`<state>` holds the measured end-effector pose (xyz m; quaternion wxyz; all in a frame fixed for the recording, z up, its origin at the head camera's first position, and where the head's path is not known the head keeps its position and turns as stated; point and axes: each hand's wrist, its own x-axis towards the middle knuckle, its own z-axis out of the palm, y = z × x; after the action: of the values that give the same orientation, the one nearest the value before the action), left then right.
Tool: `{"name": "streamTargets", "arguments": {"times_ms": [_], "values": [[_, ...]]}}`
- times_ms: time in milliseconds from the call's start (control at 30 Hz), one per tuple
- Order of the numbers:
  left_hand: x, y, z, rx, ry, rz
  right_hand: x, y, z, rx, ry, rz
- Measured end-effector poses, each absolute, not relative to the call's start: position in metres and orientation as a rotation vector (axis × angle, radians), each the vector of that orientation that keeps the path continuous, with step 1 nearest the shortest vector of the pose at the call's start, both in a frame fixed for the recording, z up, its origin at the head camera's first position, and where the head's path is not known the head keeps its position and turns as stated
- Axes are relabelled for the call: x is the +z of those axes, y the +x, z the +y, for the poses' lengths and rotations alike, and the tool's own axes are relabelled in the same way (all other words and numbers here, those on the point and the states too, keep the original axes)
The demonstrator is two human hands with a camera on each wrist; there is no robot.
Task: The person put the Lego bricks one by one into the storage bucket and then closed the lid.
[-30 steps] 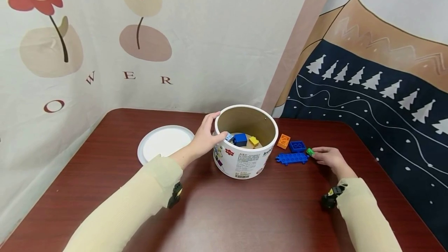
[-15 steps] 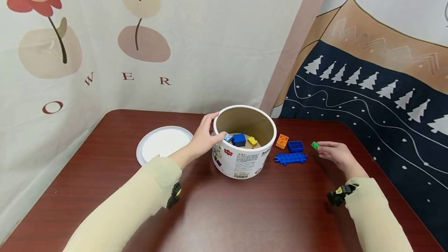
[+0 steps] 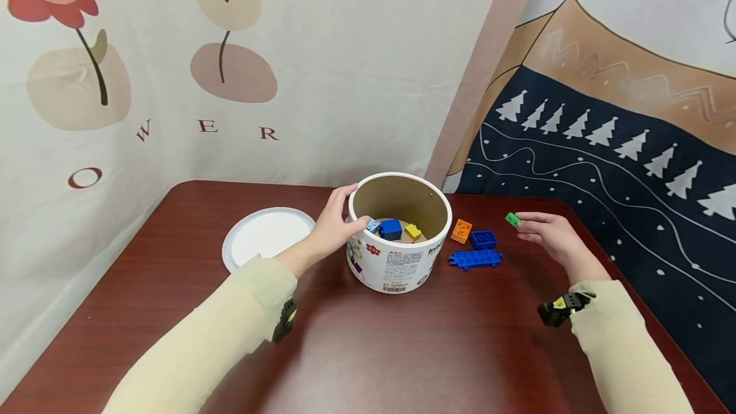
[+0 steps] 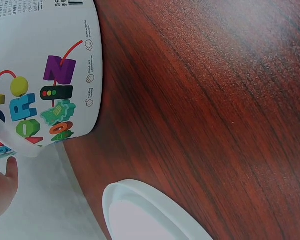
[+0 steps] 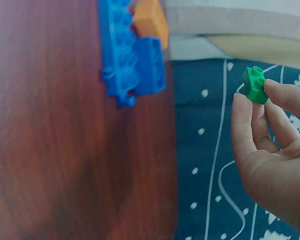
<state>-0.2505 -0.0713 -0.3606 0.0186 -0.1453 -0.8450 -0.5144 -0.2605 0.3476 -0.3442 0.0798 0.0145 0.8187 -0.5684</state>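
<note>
My right hand [image 3: 549,236] pinches a small green toy brick [image 5: 255,85] between thumb and fingers, raised above the right side of the table. Two studs show on the brick in the right wrist view. At the left of a white round bucket [image 3: 397,273], my left hand [image 3: 335,225] holds the rim, thumb on the near side and fingers farther back. Inside the bucket lie a blue block [image 3: 390,229], a yellow brick [image 3: 413,231] and a light blue piece [image 3: 372,225]. Only part of the left hand shows in the left wrist view.
Right of the bucket lie an orange brick [image 3: 461,231], a blue brick [image 3: 483,239] and a long blue studded base [image 3: 475,259]. A white round lid [image 3: 267,235] lies left of the bucket. Printed cloths [image 3: 345,69] hang behind the brown table [image 3: 402,350].
My right hand has lifted the green brick away from the blue pieces, first to the right, then farther back. The left hand stays on the bucket rim.
</note>
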Motion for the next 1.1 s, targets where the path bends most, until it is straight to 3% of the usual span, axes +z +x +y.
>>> {"name": "streamTargets", "arguments": {"times_ms": [1100], "values": [[-0.361, -0.252, -0.069, -1.597, -0.444, -2.625, -0.279, -0.275, 0.247, -1.710, -0.253, 2.402]]}}
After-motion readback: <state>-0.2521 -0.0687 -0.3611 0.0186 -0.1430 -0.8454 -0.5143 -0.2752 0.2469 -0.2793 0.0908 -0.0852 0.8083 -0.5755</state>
